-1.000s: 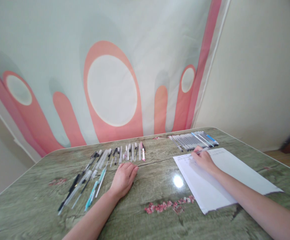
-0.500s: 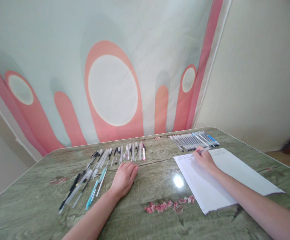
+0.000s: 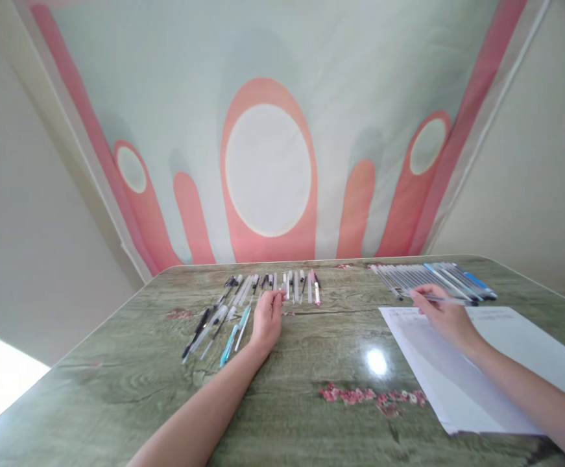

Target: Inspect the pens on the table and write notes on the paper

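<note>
My right hand (image 3: 450, 324) is closed around a slim clear-barrelled pen (image 3: 452, 301), held above the top edge of a white paper sheet (image 3: 486, 383). Faint handwriting runs along the top of the sheet, partly hidden by the hand. My left hand (image 3: 267, 319) is at the near side of a row of pens and caps (image 3: 246, 290). Its thumb and fingertips are pinched together beside a small whitish, translucent piece; whether they hold it is unclear. Just left of this hand lie a turquoise pen (image 3: 228, 346) and a thin white pen (image 3: 243, 329).
Many clear pens (image 3: 408, 279), with a few blue ones (image 3: 477, 281), lie side by side beyond the paper. A pink-and-white pen (image 3: 317, 293) ends the left row. Black and clear pens (image 3: 203, 331) lie at left. The wood-patterned table (image 3: 311, 350) meets a printed backdrop (image 3: 331, 194).
The view has swung left and up. My right hand has lifted the pen off the writing. My left hand has moved from resting on the table to the pen row, fingertips now pinched.
</note>
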A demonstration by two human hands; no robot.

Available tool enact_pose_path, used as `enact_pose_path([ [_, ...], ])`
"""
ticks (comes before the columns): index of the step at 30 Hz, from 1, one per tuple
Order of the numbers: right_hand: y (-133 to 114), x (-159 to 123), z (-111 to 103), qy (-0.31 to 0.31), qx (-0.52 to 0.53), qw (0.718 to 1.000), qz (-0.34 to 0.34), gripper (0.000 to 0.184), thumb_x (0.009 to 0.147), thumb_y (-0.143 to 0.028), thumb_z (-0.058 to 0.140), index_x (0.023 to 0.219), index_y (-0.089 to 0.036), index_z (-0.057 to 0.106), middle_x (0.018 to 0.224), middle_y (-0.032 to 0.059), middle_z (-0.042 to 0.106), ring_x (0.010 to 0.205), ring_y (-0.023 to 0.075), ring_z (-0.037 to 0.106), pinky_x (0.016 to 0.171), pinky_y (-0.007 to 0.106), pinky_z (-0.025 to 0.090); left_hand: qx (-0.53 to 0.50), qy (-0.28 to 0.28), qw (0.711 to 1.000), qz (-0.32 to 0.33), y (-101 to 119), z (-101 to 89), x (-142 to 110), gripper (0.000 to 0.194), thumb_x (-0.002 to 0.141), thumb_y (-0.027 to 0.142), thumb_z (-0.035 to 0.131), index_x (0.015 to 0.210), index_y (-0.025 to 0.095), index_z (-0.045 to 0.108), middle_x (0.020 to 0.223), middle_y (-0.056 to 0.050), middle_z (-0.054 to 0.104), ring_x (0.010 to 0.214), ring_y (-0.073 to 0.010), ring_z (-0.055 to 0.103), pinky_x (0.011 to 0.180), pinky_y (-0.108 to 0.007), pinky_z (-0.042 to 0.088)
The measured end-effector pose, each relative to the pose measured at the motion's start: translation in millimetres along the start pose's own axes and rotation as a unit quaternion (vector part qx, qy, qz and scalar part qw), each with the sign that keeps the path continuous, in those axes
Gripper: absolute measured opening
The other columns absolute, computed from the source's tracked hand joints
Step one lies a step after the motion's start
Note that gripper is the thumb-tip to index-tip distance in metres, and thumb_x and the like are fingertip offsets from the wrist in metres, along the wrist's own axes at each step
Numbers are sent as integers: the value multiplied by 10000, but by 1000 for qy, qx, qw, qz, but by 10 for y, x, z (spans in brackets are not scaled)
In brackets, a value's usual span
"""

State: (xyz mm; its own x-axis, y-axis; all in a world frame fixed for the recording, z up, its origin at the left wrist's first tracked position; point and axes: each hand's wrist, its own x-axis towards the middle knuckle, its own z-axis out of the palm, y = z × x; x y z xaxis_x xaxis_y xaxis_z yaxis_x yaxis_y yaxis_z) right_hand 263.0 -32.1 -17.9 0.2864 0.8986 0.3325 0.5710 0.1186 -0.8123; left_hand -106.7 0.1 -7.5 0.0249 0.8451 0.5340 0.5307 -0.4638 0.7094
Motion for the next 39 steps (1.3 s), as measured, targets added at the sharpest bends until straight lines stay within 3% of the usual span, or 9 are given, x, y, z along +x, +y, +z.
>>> enact_pose_path([
  [4,-391,-77,277,-140,53,988,-32,325,728,-492,500,827,-189,557,686,30,581,610,155,541,572,271,435,-16,-35,999,-39,-41,-11,55,301,836,367,355,839,158,573,736,-27,579,665,-124,526,622,-229,404],
  [9,-757,-205,757,-258,149,955,-4,343,754,-479,491,883,-174,581,679,25,586,597,134,529,569,265,417,30,-101,993,-47,-126,-89,136,171,756,279,486,807,154,592,717,-15,596,652,-118,526,615,-219,395],
  [14,-1007,-284,1158,-300,262,915,62,404,769,-503,449,919,-159,597,730,46,609,593,127,535,534,255,397,145,-132,980,-29,-218,-153,103,122,740,227,495,752,168,601,733,-22,604,672,-133,525,647,-242,386],
  [18,-1022,-347,1368,-271,293,913,85,368,768,-486,457,867,-161,600,669,26,596,548,111,520,508,239,379,193,-152,969,-5,-241,-142,61,105,747,222,496,745,174,590,751,-32,594,722,-144,529,684,-251,387],
  [21,-945,-386,1433,-252,291,922,52,322,762,-455,484,863,-170,593,675,19,600,563,114,525,526,242,392,209,-173,963,0,-225,-126,45,80,741,210,511,752,178,584,769,-34,582,734,-143,525,695,-250,391],
  [26,-875,-413,1420,-272,273,923,13,290,779,-420,472,857,-168,592,675,20,600,573,122,535,547,253,412,219,-185,958,-8,-199,-116,40,88,750,228,510,749,173,578,766,-36,567,734,-145,521,698,-251,396],
  [36,-907,-423,1408,-272,290,917,17,291,752,-433,502,843,-177,606,661,16,597,554,123,522,532,255,401,221,-189,956,-33,-184,-111,18,124,755,284,500,727,178,558,778,-53,559,723,-175,525,652,-276,383],
  [39,-923,-425,1388,-267,308,913,26,281,747,-427,511,833,-176,605,651,16,594,551,121,516,521,251,390,179,-179,967,-26,-146,-99,14,132,767,292,481,744,171,530,776,-48,553,738,-169,520,678,-277,375],
])
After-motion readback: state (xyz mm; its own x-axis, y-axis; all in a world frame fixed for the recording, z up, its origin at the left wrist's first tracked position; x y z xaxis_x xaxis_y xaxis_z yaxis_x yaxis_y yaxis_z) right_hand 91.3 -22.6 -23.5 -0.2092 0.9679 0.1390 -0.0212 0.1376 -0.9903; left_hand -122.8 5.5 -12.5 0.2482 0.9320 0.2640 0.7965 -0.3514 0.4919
